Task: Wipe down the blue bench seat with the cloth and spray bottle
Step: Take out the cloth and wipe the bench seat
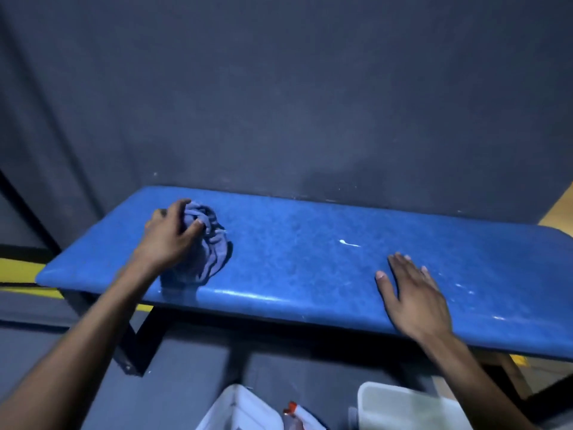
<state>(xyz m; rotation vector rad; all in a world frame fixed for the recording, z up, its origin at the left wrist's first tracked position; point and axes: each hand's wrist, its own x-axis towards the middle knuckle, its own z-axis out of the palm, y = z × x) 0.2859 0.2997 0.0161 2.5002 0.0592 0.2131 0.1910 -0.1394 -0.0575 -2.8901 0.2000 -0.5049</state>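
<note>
The blue bench seat [294, 252] runs across the middle of the view, glossy, with a small white streak near its centre. On its left part lies a crumpled blue-grey cloth [209, 243], and my left hand [169, 235] is closed on it, pressing it to the seat. My right hand [412, 293] lies flat on the seat's right front part, fingers spread, holding nothing. Below the bench, at the bottom edge, the red-and-white top of the spray bottle [296, 414] shows inside a white bin.
A dark grey wall rises directly behind the bench. Black metal bench legs [133, 346] stand under the left end. Two white bins, one [242, 411] and another [403, 408], sit on the floor at the bottom. A yellow stripe [18, 268] runs at the left.
</note>
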